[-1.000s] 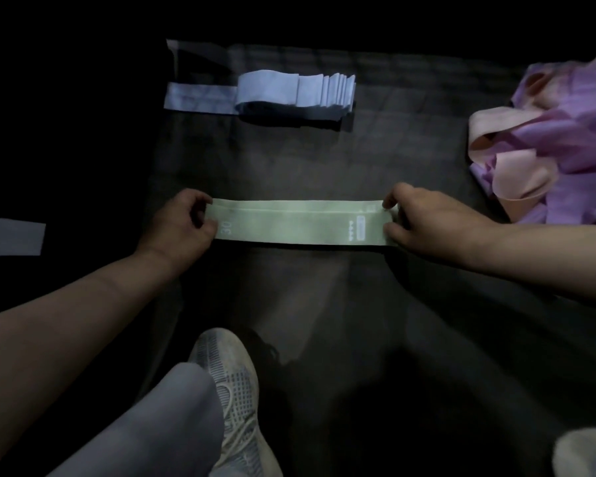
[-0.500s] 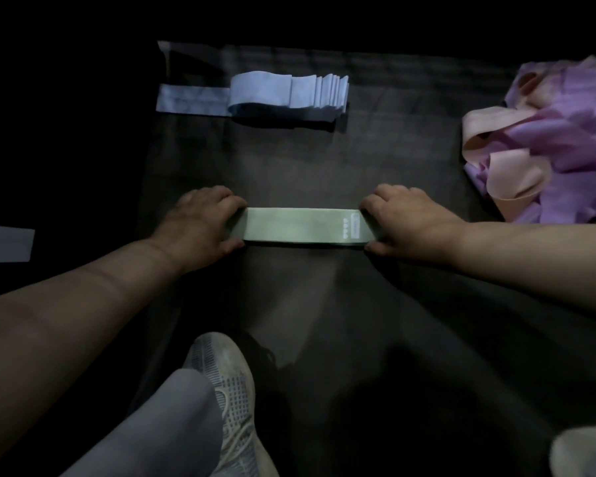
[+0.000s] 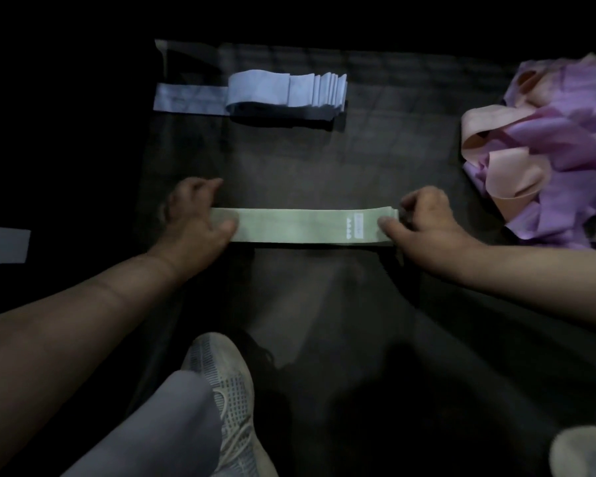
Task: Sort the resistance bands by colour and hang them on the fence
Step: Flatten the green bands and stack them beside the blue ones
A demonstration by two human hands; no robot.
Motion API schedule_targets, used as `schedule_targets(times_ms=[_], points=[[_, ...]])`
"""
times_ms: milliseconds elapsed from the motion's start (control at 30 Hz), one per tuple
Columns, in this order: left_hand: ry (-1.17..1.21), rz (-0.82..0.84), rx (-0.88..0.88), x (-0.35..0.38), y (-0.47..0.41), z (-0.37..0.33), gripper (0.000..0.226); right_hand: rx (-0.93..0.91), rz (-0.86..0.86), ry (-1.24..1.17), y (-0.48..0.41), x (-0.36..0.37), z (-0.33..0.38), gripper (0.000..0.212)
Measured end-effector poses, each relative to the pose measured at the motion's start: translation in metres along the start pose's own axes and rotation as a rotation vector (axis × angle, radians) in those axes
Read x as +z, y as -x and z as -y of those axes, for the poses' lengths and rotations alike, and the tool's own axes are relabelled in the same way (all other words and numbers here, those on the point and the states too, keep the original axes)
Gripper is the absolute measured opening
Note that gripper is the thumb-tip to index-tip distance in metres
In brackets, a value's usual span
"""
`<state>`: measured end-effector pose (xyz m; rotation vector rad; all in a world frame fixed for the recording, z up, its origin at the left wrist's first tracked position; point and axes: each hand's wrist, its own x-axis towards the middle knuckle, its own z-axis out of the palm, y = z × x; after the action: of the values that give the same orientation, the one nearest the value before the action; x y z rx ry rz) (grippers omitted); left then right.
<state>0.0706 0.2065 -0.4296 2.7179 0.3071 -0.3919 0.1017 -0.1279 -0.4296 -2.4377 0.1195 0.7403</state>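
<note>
Across the middle of the dark floor mat [image 3: 324, 160] lies a pale green flat elastic resistance band [image 3: 300, 225], stretched out flat and parallel to the near edge. The left hand [image 3: 195, 215] pinches its left end, thumb on top and fingers curled at the far side. The right hand [image 3: 427, 223] pinches the right end the same way, beside the white printed mark. Holding both ends likely keeps the band taut and straight for folding or laying into a colour group. A stack of folded light blue bands [image 3: 289, 92] sits near the far left corner, and a loose heap of pink and lilac bands [image 3: 547, 160] crowds the right edge, apparently unsorted. Bare mat between the band and the blue stack gives room for a green pile. A white mesh shoe [image 3: 227, 380] rests at the near edge. No fence is in view.
</note>
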Motion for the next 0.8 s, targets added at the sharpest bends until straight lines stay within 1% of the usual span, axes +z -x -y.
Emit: schedule_targets(times_ms=[33, 67, 100, 133, 167, 200, 267, 333, 400, 500, 633, 700, 767, 800], points=[[0.128, -0.067, -0.173, 0.002, 0.002, 0.0, 0.059, 0.086, 0.004, -0.085, 0.003, 0.002, -0.002, 0.035], [0.24, -0.102, -0.323, 0.006, 0.002, 0.004, 0.052, 0.138, 0.026, -0.128, 0.004, 0.003, -0.004, 0.028], [0.318, -0.081, -0.447, 0.01, 0.003, 0.009, 0.051, 0.161, 0.054, -0.144, 0.005, 0.005, -0.006, 0.024], [0.414, -0.062, -0.528, 0.013, 0.005, 0.013, 0.054, 0.166, 0.073, -0.144, 0.006, 0.006, -0.007, 0.022], [0.486, -0.046, -0.537, 0.016, 0.006, 0.016, 0.058, 0.161, 0.076, -0.141, 0.006, 0.006, -0.007, 0.021], [0.544, -0.038, -0.525, 0.018, 0.009, 0.016, 0.054, 0.153, 0.067, -0.138, 0.006, 0.007, -0.007, 0.02], [0.547, -0.035, -0.441, 0.021, 0.013, 0.012, 0.034, 0.148, 0.045, -0.139, 0.006, 0.007, -0.004, 0.018], [0.498, -0.062, -0.391, 0.023, 0.013, 0.008, 0.031, 0.148, 0.042, -0.137, 0.006, 0.007, -0.002, 0.018], [0.465, -0.049, -0.383, 0.023, 0.012, 0.01, 0.036, 0.15, 0.05, -0.142, 0.007, 0.008, -0.003, 0.022], [0.402, -0.047, -0.437, 0.024, 0.011, 0.015, 0.044, 0.156, 0.027, -0.163, 0.007, 0.011, -0.005, 0.029], [0.355, -0.026, -0.395, 0.025, 0.013, 0.006, 0.047, 0.157, 0.017, -0.13, 0.004, 0.014, -0.005, 0.026], [0.34, -0.018, -0.397, 0.025, 0.011, 0.006, 0.049, 0.178, 0.012, -0.139, 0.003, 0.018, -0.007, 0.029], [0.272, -0.008, -0.361, 0.021, 0.011, 0.004, 0.057, 0.163, -0.006, -0.134, 0.006, 0.017, -0.006, 0.04], [0.201, -0.012, -0.28, 0.017, 0.012, 0.002, 0.063, 0.095, -0.013, -0.036, 0.007, 0.014, -0.004, 0.052]])
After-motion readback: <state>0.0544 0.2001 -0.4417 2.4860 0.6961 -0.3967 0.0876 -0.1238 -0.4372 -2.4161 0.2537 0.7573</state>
